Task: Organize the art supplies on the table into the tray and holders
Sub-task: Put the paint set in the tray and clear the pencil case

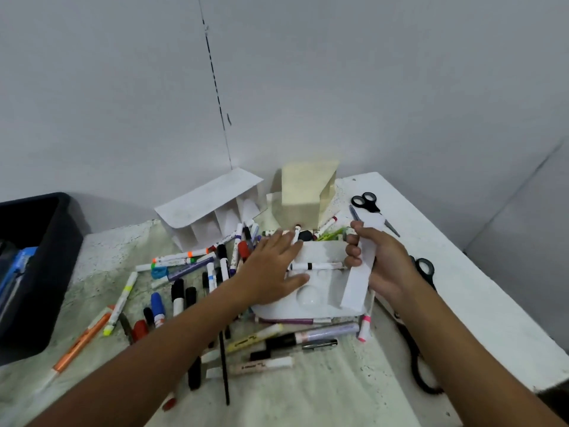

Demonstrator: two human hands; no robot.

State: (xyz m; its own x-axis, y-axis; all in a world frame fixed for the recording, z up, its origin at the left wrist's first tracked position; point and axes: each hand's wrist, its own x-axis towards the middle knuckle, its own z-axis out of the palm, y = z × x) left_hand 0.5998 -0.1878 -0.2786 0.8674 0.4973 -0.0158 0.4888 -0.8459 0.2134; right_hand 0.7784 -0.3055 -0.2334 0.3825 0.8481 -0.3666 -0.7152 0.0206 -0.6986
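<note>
Left hand (pixel 271 269): fingers spread flat on white moulded plastic tray (pixel 323 291).
Right hand (pixel 381 263): grips tray's right edge.
Tray: mid-table, holds one white marker (pixel 317 266).
Progress: barely begun; scattered markers (pixel 197 272), black-handled scissors (pixel 369 204), white divided holder (pixel 209 208) unfilled.

Soft, even light, faint shadows, slight blur, wide-angle bending at edges.

A plain craft workroom is showing: markers (pixel 184 266) lying left of the hands, scissors (pixel 369 204) beyond them, bare grey walls (pixel 400 87).
</note>
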